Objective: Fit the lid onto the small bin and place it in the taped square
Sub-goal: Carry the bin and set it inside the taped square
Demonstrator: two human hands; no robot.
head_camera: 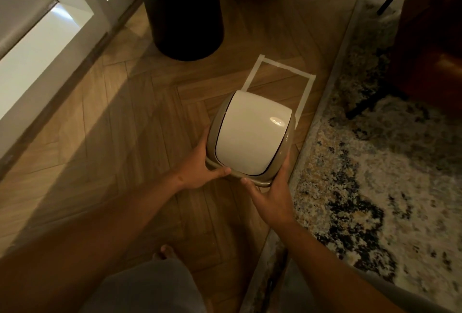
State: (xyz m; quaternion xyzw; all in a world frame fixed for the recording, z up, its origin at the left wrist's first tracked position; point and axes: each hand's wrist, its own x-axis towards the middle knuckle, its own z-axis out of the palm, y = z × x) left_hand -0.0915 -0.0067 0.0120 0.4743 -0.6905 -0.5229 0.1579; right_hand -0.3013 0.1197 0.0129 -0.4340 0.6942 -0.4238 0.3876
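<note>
The small bin (285, 147) is beige, and its lid with a white swing flap (252, 132) sits on top. I look down on it from above. My left hand (202, 165) grips the bin's left near side, thumb along the lid's rim. My right hand (272, 192) holds the right near corner. The bin covers the near edge of the taped square (282, 66), whose white tape outlines show on the wooden floor just beyond it. Whether the bin rests on the floor or is lifted, I cannot tell.
A tall dark cylinder (185, 10) stands just beyond the square's far left corner. A patterned rug (375, 162) borders the square on the right, with a chair leg (370, 102) on it. A white cabinet (37, 45) runs along the left. My foot (166, 252) shows below.
</note>
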